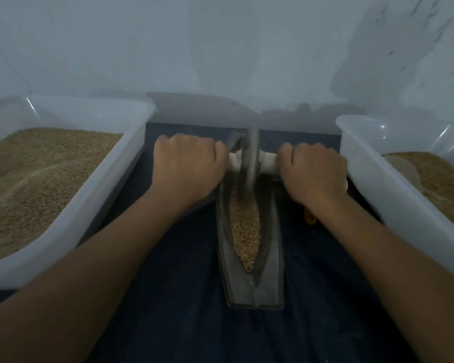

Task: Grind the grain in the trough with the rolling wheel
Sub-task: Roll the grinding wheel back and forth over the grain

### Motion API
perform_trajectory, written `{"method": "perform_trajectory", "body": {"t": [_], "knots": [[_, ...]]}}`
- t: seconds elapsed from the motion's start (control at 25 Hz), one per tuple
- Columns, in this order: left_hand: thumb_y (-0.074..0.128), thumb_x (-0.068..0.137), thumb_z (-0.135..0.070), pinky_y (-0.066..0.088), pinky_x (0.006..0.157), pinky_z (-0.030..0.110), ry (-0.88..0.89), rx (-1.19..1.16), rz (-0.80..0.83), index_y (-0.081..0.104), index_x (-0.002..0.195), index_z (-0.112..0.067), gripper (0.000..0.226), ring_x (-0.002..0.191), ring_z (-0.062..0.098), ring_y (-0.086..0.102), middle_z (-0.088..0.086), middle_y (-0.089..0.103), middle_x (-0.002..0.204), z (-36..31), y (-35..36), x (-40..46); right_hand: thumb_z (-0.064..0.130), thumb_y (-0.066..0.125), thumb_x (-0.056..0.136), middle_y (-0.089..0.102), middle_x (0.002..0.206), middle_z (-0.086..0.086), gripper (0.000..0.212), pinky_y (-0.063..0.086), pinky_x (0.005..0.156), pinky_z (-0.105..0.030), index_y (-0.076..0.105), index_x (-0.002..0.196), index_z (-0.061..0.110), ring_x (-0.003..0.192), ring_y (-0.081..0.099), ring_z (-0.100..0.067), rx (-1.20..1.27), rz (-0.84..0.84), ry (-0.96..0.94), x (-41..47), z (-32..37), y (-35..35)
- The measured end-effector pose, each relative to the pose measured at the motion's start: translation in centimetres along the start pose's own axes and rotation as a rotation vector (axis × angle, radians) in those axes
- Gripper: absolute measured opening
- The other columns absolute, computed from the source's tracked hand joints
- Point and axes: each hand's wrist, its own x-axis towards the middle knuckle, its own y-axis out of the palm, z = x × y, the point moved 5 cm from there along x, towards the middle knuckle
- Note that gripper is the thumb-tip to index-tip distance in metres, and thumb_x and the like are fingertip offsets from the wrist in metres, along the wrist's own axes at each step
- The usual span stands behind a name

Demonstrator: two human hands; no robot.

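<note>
The long dark trough (pixel 250 231) lay on the dark cloth (pixel 168 297) from twelve to six o'clock, between two plastic tubs, and the grain (pixel 245 231) in its groove looked mostly whole, so much grinding seemingly remained. The wheel (pixel 250 158) stood blurred at the trough's twelve o'clock end. The left hand (pixel 188 163), at the wheel's nine o'clock, and the right hand (pixel 312 171), at three, were each curled tightly around the pale axle handle (pixel 266 163).

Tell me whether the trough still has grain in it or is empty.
It has grain in it. A tan strip of grain lies along the groove of the trough, from the rolling wheel toward the near end.
</note>
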Motion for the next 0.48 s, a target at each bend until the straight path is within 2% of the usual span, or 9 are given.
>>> {"method": "perform_trajectory", "body": {"t": [0.08,0.16,0.28,0.4,0.48], "knots": [[0.024,0.105,-0.030,0.030,0.064,0.038,-0.026,-0.111,-0.035,0.044,0.082,-0.023,0.031,0.068,0.023,0.043,-0.003,0.046,0.077,0.1,-1.2,-3.5,0.036,0.020,0.101,0.042,0.054,0.005,0.050,0.014,0.050,-0.029,0.043,0.060,0.021,0.047,0.032,-0.015,0.032,-0.051,-0.032,-3.8,0.4,-2.4],[0.024,0.108,-0.035,0.032,0.066,0.040,-0.038,-0.274,-0.079,0.049,0.085,-0.025,0.035,0.070,0.023,0.043,-0.004,0.050,0.080,0.2,-2.3,-6.8,0.036,0.022,0.104,0.042,0.055,0.007,0.047,0.011,0.050,-0.027,0.048,0.066,0.024,0.046,0.030,-0.015,0.035,-0.134,-0.115,-6.9,1.0,-4.8],[0.027,0.111,-0.039,0.041,0.074,0.045,-0.048,-0.418,-0.089,0.060,0.104,-0.025,0.036,0.080,0.021,0.053,-0.005,0.060,0.092,0.6,-2.4,-9.6,0.035,0.025,0.106,0.037,0.056,0.008,0.044,0.013,0.051,-0.028,0.043,0.067,0.024,0.046,0.026,-0.015,0.038,-0.224,-0.198,-7.8,1.7,-6.6],[0.022,0.109,-0.041,0.042,0.071,0.044,-0.077,-0.391,-0.061,0.058,0.098,-0.027,0.041,0.076,0.022,0.053,-0.006,0.059,0.087,0.7,-1.5,-7.9,0.034,0.030,0.102,0.035,0.049,0.008,0.048,0.016,0.049,-0.025,0.039,0.056,0.022,0.041,0.025,-0.011,0.030,-0.198,-0.159,-5.7,2.1,-5.4],[0.018,0.105,-0.040,0.035,0.064,0.040,-0.085,-0.255,-0.030,0.049,0.087,-0.025,0.039,0.072,0.023,0.049,-0.004,0.055,0.083,0.8,-0.5,-5.0,0.038,0.026,0.100,0.036,0.047,0.006,0.053,0.015,0.049,-0.025,0.039,0.051,0.020,0.041,0.028,-0.012,0.003,-0.134,-0.088,-3.0,1.6,-3.5]]}}
